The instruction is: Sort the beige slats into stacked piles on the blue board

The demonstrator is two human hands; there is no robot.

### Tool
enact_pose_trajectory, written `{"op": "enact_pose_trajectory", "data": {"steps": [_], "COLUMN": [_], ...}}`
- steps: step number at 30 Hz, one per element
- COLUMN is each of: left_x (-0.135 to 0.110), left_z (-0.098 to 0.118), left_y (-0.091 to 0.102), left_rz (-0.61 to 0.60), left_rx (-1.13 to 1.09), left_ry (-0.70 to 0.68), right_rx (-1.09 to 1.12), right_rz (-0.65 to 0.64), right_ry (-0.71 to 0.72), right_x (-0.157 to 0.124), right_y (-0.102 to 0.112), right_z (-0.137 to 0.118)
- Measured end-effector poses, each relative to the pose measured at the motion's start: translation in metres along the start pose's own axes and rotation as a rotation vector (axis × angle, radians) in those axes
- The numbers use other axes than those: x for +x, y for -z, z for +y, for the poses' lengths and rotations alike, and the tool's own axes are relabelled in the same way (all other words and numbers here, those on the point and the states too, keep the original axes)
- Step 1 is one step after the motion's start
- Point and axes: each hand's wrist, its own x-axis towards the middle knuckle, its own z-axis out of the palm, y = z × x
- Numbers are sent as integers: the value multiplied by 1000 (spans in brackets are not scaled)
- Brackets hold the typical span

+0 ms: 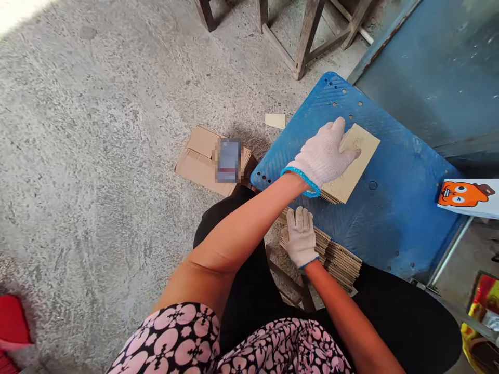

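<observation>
My left hand (327,150), in a pale knit glove with a blue cuff, reaches over a small stack of flat tan cardboard pieces (353,174) on the blue table (393,208). Its thumb is spread over the top piece, and the other fingers extend along the stack's left side. Nearer my body, my right hand (301,236), gloved alike, rests with fingers stretched out against a row of tightly packed cardboard pieces (341,262). That row lies between the table edge and my lap. The undersides of both hands are hidden.
A flattened brown carton (197,161) is on the concrete floor left of the table, with a phone-like object (228,161), blurred, on top. One loose tan piece (275,121) lies nearby. Wooden stool legs (307,36) stand beyond. A white box (473,197) with an orange cartoon sits at right.
</observation>
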Motion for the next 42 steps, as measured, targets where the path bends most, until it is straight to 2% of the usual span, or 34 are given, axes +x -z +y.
{"op": "enact_pose_trajectory", "data": {"steps": [4, 8, 18, 24, 32, 42], "left_x": [0, 1, -1, 2, 2, 2], "left_z": [-2, -2, 5, 5, 2, 4], "left_y": [4, 5, 4, -3, -3, 1], "left_rz": [4, -11, -65, -90, -82, -141], "left_rx": [-27, -36, -23, 1, -10, -36], "left_ry": [-23, -35, -17, -9, -18, 14], "right_rx": [-32, -41, -64, -50, -12, 20], "right_rz": [-55, -48, -50, -102, -1, -10], "right_ry": [49, 78, 111, 116, 25, 23], "right_x": [4, 2, -1, -2, -1, 0], "right_y": [-13, -24, -31, -27, -13, -11], "right_z": [3, 4, 6, 4, -5, -6]}}
